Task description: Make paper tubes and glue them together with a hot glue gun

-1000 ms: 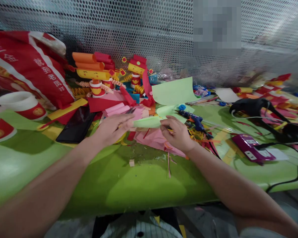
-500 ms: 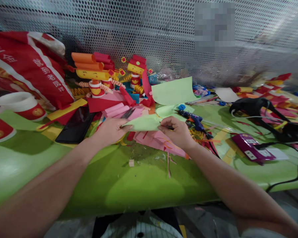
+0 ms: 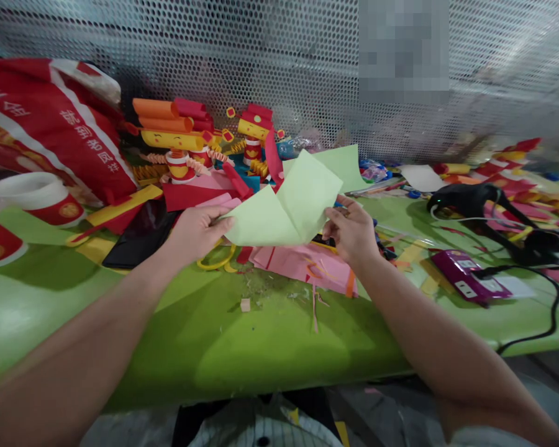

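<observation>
A pale green paper (image 3: 265, 217), creased or partly parted into two flaps, is held up above the table between my hands. My left hand (image 3: 200, 233) pinches its left corner between thumb and fingers. My right hand (image 3: 351, 230) has its fingers closed at the right flap's edge. Behind it stands another light green sheet (image 3: 347, 166). Below the held paper lie pink paper sheets (image 3: 284, 266) and a yellow ring (image 3: 217, 257), partly hidden by the left hand and paper.
Paper-cup figures (image 3: 177, 164), a black phone (image 3: 140, 236) and white-and-red cups (image 3: 40, 198) are at the left, near a red bag (image 3: 51, 130). A purple power socket (image 3: 468, 276), its cable and a black strapped device (image 3: 479, 205) are at the right.
The green paper has opened out, its right flap now raised upward. My right hand has moved slightly right and holds the flap's edge; my left hand has stayed nearly in place.
</observation>
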The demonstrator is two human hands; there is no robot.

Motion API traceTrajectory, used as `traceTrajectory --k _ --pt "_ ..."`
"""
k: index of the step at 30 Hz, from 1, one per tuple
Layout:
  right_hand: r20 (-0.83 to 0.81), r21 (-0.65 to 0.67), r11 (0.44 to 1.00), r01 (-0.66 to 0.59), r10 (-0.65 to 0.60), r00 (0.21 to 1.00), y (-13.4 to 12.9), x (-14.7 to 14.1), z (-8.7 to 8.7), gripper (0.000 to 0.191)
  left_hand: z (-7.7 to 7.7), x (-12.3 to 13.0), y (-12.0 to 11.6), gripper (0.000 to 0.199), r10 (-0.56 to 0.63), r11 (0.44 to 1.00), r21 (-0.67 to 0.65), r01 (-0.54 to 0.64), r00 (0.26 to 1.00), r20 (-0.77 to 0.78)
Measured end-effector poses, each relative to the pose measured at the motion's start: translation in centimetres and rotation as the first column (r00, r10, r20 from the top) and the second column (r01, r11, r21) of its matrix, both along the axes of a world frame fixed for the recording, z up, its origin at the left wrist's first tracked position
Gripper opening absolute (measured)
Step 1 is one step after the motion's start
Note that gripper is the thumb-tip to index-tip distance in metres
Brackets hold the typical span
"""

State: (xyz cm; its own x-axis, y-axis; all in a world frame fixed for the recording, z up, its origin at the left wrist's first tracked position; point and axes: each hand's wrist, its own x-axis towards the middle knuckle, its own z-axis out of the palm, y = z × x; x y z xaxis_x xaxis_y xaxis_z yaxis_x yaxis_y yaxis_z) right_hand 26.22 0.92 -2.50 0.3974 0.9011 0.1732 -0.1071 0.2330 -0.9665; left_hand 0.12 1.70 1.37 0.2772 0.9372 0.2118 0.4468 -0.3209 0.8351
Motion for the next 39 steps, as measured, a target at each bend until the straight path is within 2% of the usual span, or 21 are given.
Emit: traceTrajectory --k 2,5,7,10,13,15,18,20,23,26,30,35,39 --pt "-0.01 -0.073 0.997 0.016 -0.016 1.0 0.3 0.3 -0.1 0.034 0.1 0.0 0.1 0.013 0.043 0.994 -0.108 -0.014 0.962 0.271" --pt "-0.006 -0.143 0.989 0.035 -0.036 0.999 0.5 0.6 -0.2 0.031 0.4 -0.1 0.4 0.006 0.126 0.975 -0.222 0.003 0.816 0.564" --pt "0.005 -0.169 0.985 0.034 -0.034 0.999 0.6 0.7 -0.3 0.029 0.6 -0.2 0.7 0.002 0.173 0.964 -0.264 0.007 0.739 0.651" --pt "0.067 -0.185 0.982 -0.04 0.053 0.996 0.9 1.0 -0.8 0.03 1.1 -0.2 0.8 0.01 0.239 0.946 -0.323 -0.001 0.675 0.698" --pt "0.25 -0.1 0.995 -0.001 0.026 0.968 1.1 1.3 -1.5 0.05 1.3 0.1 0.5 0.015 0.305 0.915 -0.403 -0.001 0.657 0.689" --pt "0.466 0.055 0.997 0.058 -0.077 0.881 0.8 1.3 -1.9 0.064 1.1 0.4 0.2 0.015 0.339 0.888 -0.459 0.02 0.646 0.684" --pt "0.731 0.306 0.952 -0.027 -0.217 0.648 -0.1 0.8 -2.0 0.071 0.7 1.0 -0.2 0.015 0.376 0.848 -0.526 0.066 0.624 0.685" --pt "0.803 0.382 0.918 -0.106 -0.273 0.53 -0.6 0.4 -2.0 0.073 0.4 1.3 -0.4 0.014 0.399 0.839 -0.541 0.063 0.606 0.689" --pt "0.864 0.407 0.885 -0.228 -0.291 0.412 -1.0 -0.1 -1.8 0.075 0.3 1.6 -0.4 0.014 0.432 0.841 -0.541 0.025 0.571 0.698" --pt "0.884 0.43 0.832 -0.351 -0.31 0.35 -1.2 -0.5 -1.8 0.074 0.2 1.8 -0.5 0.014 0.415 0.844 -0.535 0.033 0.591 0.692" --pt "0.897 0.43 0.762 -0.484 -0.3 0.325 -1.6 -0.8 -1.6 0.054 -0.1 1.9 -0.9 0.009 0.267 0.862 -0.478 0.17 0.649 0.712" --pt "0.919 0.356 0.755 -0.551 -0.173 0.355 -2.3 -0.5 -1.1 0.036 -0.4 1.3 -0.8 0.014 0.106 0.829 -0.488 0.272 0.782 0.615" --pt "0.903 0.387 0.67 -0.633 -0.136 0.408 -2.8 -0.5 -0.6 0.032 -0.5 0.8 -0.5 0.015 0.038 0.814 -0.478 0.33 0.791 0.611"
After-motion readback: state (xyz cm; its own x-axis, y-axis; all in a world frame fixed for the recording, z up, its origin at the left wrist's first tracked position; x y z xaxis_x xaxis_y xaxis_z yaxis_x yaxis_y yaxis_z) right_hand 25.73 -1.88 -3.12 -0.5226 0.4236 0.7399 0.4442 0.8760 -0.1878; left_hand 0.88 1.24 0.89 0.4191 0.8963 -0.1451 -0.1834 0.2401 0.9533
